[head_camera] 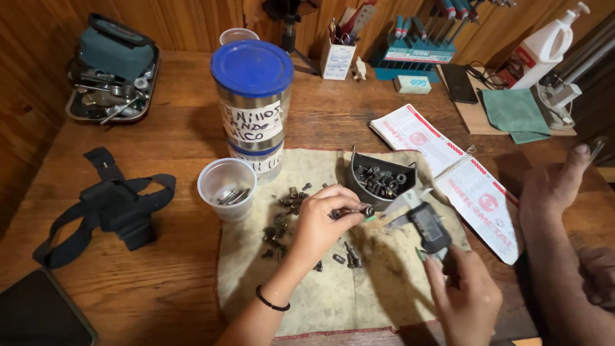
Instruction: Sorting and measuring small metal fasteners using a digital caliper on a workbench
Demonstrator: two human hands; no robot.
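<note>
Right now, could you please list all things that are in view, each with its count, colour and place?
Cloth: one, beige, centre of wooden table.
Loose bolts: many, dark, on the cloth.
Metal dish: one, grey, holding bolts, cloth's far edge.
Plastic cup: one, clear, holding bolts, left of cloth.
Tall container: one, silver with blue lid, behind the cup.
Strap harness: one, black, left.
Tray of tools: one, far left.
Notebook: one, white and red, right.
Another person's hand: one, right edge.
Left hand: pinches a small bolt.
Right hand: holds a digital caliper.
</note>
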